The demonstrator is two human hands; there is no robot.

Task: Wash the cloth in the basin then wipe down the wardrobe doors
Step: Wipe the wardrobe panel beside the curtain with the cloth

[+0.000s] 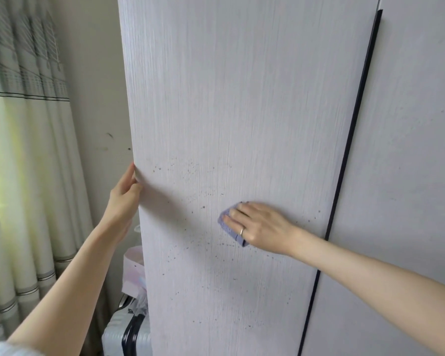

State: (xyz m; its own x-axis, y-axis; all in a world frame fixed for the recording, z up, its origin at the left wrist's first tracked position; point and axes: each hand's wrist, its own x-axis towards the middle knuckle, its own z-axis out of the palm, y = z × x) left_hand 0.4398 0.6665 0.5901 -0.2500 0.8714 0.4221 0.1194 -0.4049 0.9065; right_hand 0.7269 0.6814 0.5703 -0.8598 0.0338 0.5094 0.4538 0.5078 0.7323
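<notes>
Right hand [261, 224] flat on purple cloth [226, 224] against speckled wardrobe door [242, 111], left hand [125, 194] at its edge.

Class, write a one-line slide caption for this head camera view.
Right hand presses a purple cloth on the speckled wardrobe door; left hand grips its edge.

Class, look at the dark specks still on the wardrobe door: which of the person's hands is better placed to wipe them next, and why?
The right hand. It already presses the purple cloth flat on the wardrobe door, with specks all around it. The left hand holds no cloth; it grips the door's left edge, probably steadying it.
</notes>
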